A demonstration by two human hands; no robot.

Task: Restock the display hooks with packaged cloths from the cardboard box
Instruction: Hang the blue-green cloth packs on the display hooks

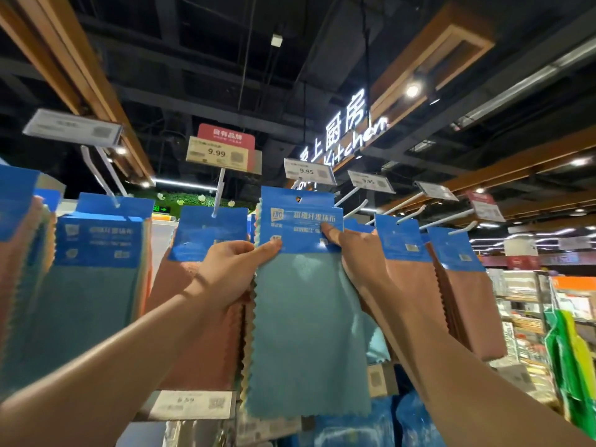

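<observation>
Overhead, both hands [235, 266] [358, 253] pinch cloth pack [306, 285].

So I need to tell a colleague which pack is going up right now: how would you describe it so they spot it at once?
Look under the lit Kitchen sign, along the row of display hooks hung with blue-carded cloths. The held pack is in the middle, gripped by the left hand and right hand. Its cloth is teal, while its immediate neighbours are pinkish-brown, and its punched hole is on no hook.
</observation>
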